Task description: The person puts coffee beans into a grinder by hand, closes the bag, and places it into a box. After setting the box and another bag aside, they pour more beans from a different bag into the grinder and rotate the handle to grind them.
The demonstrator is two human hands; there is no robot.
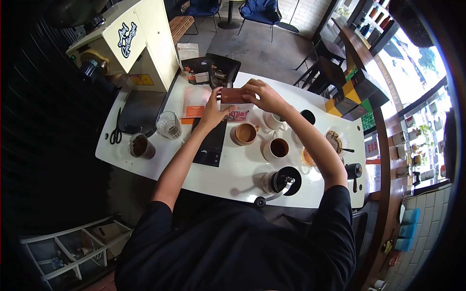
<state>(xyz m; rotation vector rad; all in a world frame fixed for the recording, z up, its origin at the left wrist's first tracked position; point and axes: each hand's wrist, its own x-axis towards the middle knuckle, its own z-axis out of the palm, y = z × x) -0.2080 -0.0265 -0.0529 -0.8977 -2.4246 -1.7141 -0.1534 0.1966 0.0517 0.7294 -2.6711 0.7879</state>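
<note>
Both my hands are raised over the far part of the white table, gripping a flat reddish-brown rectangular phone-like thing [233, 96]. My left hand [213, 110] closes on its left end, and my right hand [265, 96] on its right end. Beneath it lies a packet with red lettering [240, 114]. Nearer to me stand a brown cup [245, 133] and a white mug [276, 149] with dark liquid. Another white mug [274, 121] is partly behind my right forearm. A black flat scale [208, 148] lies by my left forearm.
A cream machine [141, 53] stands at the left. Coffee bags [221, 70] are at the far edge. An empty glass [169, 125], a glass of dark grounds [141, 146] and scissors [115, 133] sit left. A hand grinder [279, 182] stands at the near edge.
</note>
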